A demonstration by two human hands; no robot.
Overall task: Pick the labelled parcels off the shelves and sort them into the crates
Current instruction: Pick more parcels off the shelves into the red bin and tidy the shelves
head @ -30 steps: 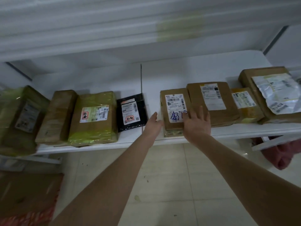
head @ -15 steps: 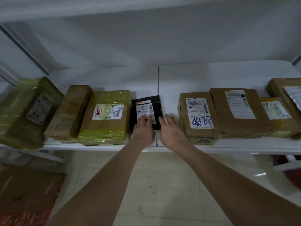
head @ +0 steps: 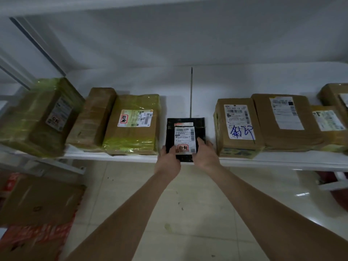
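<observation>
Holds the black parcel [head: 185, 129] by its near end only: left grip [head: 167, 161] curled round the left corner, right grip [head: 206, 157] curled round the right, thumbs on top beside the label. Cannot tell how far the fingers reach underneath, hidden as they are by the parcel itself. Lies flat on the shelf [head: 209, 102], near edge out over the front lip, between the yellow-taped box [head: 131, 127] and the scrawled brown box [head: 237, 127], touching neither.

Risks from here, by judgement only. Looks thin and slick, so may sag or slide out of a hold pinched at one end and drop to the tiled floor [head: 188, 194]. Could also lose the red stamp under a shifting thumb, inviting a misread and the wrong crate; shows no crate anywhere in view. Leaves little room on the right: may knock the scrawled brown box, itself sitting at the lip, with a wide pull. Calls for a straight draw toward the body and a hold shifted nearer the middle before lifting clear.
</observation>
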